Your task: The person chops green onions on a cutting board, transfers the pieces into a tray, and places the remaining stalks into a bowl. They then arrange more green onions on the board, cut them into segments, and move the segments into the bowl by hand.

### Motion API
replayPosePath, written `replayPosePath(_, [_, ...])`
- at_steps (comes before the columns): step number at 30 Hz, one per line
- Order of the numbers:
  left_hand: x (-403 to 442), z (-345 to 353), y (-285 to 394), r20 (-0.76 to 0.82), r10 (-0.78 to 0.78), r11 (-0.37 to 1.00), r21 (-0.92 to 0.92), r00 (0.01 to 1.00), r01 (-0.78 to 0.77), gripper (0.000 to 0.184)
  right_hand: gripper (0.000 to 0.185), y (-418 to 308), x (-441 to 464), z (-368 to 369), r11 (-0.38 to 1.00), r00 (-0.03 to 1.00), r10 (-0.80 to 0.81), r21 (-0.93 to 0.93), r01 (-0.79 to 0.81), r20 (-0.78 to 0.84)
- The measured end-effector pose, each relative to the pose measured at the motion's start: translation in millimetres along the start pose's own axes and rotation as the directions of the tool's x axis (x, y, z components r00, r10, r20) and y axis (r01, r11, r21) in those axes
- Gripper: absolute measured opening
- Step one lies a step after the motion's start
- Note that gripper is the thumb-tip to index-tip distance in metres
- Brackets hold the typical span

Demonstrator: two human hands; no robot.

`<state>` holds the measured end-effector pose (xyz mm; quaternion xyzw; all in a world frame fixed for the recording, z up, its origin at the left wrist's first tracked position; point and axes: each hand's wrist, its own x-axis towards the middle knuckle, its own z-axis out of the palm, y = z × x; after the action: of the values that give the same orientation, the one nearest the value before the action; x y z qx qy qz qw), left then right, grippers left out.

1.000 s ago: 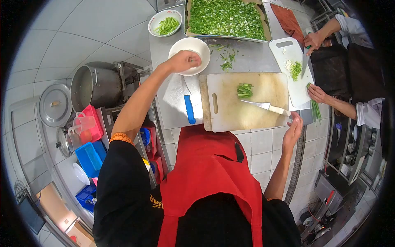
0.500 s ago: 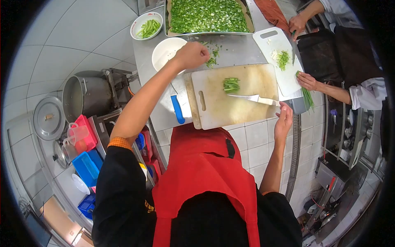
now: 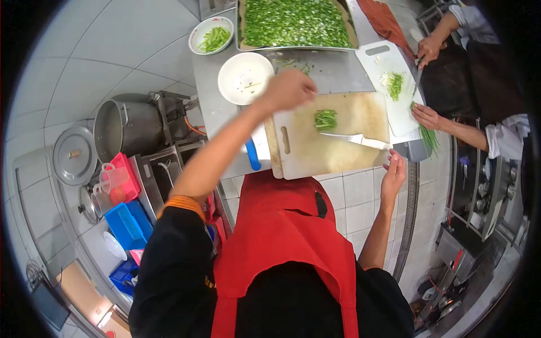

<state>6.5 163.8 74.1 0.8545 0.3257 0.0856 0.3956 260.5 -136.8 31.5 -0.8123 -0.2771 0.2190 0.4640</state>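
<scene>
My left hand [image 3: 290, 90], smeared by motion, is over the upper left part of the cutting board [image 3: 355, 158]; whether it holds anything is unclear. Short cut green stalks [image 3: 325, 119] lie bunched on the board. Below them rests a knife [image 3: 360, 140] with a pale handle, its blade pointing left. My right hand [image 3: 394, 173] is at the board's right edge, fingers curled loosely near the handle end. Left of my left hand, a white bowl [image 3: 245, 78] holds a few green bits. A blue-handled tool [image 3: 252, 155] is partly hidden behind my left forearm.
A tray of chopped greens [image 3: 296, 23] and a bowl of green pieces [image 3: 214, 38] stand at the back. At right, a co-worker's hands [image 3: 429, 115] hold a knife and greens at a white board [image 3: 394, 96]. A large pot [image 3: 132, 128] is at left.
My left hand has moved right, from over the white bowl to above the cutting board. My right hand stays near the knife handle. The camera view has shifted slightly.
</scene>
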Motion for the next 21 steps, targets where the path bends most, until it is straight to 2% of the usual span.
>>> replayPosePath(3, [-14,49,21,-0.028,-0.039,0.996,0.074,0.999,0.041,0.020,0.038,-19,8,9,0.999,0.999,-0.040,-0.002,0.040,0.019])
replayPosePath(5, [-9,52,14,-0.050,-0.034,0.994,0.105,0.998,0.039,0.019,0.037,-25,20,13,0.993,0.993,-0.115,-0.008,0.115,0.033])
replayPosePath(7, [-18,29,-14,-0.329,-0.023,0.991,0.120,0.944,0.066,0.019,0.037,-27,20,8,0.995,0.995,-0.095,-0.012,0.096,0.024])
replayPosePath(9, [-27,0,-47,-0.514,-0.079,0.962,0.187,0.854,0.201,0.018,0.037,-24,20,4,0.997,0.997,-0.074,-0.013,0.074,0.013])
replayPosePath(11, [-39,-26,-62,-0.452,-0.184,0.803,0.444,0.873,0.399,0.016,0.035,-17,20,2,0.998,0.998,-0.056,-0.001,0.056,-0.004])
replayPosePath(12, [-41,-29,-71,-0.452,-0.184,0.802,0.444,0.873,0.399,0.016,0.035,-15,19,2,0.999,0.999,-0.055,0.000,0.055,-0.003])
replayPosePath(14, [-41,-30,-84,-0.330,-0.292,0.727,0.533,0.898,0.432,0.015,0.033,-15,18,6,0.994,0.995,-0.101,-0.043,0.101,0.016])
replayPosePath(18, [-32,-22,-89,-0.260,-0.283,0.699,0.604,0.923,0.384,0.012,0.030,-28,16,12,0.982,0.986,-0.164,-0.091,0.166,0.025])
replayPosePath(20, [-30,-22,-90,-0.266,-0.132,0.667,0.689,0.955,0.284,0.011,0.027,-32,18,14,0.983,0.987,-0.159,-0.092,0.162,0.032])
replayPosePath(21, [-31,-25,-88,-0.259,-0.124,0.669,0.691,0.958,0.274,0.011,0.027,-32,18,15,0.983,0.988,-0.155,-0.093,0.156,0.022])
